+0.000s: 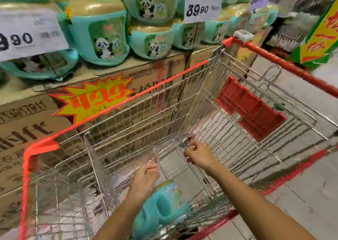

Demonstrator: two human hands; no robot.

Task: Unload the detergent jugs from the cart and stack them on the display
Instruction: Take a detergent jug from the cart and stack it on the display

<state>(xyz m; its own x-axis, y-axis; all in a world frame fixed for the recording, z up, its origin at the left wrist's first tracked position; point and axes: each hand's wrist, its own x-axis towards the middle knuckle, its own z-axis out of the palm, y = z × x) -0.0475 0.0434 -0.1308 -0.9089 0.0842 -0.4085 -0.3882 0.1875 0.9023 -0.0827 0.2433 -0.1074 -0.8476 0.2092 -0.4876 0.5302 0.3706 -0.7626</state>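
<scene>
A wire shopping cart point(131, 101) with red rims stands on the floor point(301, 194), close against the display on its left. One teal detergent jug point(164, 208) lies low in the near end of the cart, partly hidden by the left forearm. The picture is blurred there, so the jug's label cannot be read.

Both hands reach down into the cart, beyond the jug and not touching it. The left hand point(146, 175) has its fingers point(152, 166) curled together above something thin and clear, but I cannot tell whether they grip it. The right hand point(200, 156) is farther and to the right, with its fingers point(190, 149) curled near the wire bottom. What they hold, if anything, cannot be made out.

On the display, teal jugs with panda labels point(102, 33) stand stacked in layers on cardboard boxes point(155, 75). A white price card point(203, 6) stands among them, and a yellow starburst sign point(95, 99) is fixed to the front of the boxes. A red seat flap point(250, 110) lies at the far right end of the cart, below the red handle point(285, 66).
</scene>
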